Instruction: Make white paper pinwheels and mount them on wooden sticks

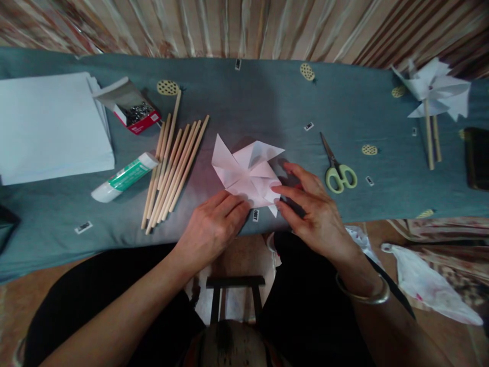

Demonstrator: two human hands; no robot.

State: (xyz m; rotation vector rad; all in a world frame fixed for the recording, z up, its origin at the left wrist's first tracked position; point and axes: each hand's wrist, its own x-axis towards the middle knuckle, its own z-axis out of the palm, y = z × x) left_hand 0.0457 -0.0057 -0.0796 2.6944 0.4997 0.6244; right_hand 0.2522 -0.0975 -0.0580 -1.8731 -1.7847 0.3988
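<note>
1. The pale pinkish-white, four-bladed pinwheel of folded paper (250,176) lies flat near the front edge of the grey-blue, cloth-covered counter (267,104), in the middle.
2. The left hand (216,221) rests at the pinwheel's 7 o'clock edge, fingers bent and close together on the paper; whether they pinch or only press, I cannot tell.
3. The right hand (315,209) is at 4 o'clock, fingers spread and relaxed, tips touching the pinwheel's edge.
4. Just off the pinwheel at 6 o'clock, a small black-and-white printed patch (255,215) on the cloth bears sideways lettering, too blurred to read surely.
5. At 9 o'clock lie slim, pale wooden sticks (178,171), and beyond them a white cylindrical glue stick (128,177) whose green label has illegible white print.
6. At 10 o'clock, an open red-and-white cardboard box (143,124) holds small shiny metal pieces; its white label is unreadable.
7. At 3 o'clock lie scissors with light-green handles (341,177), blades pointing to 11 o'clock.
</note>
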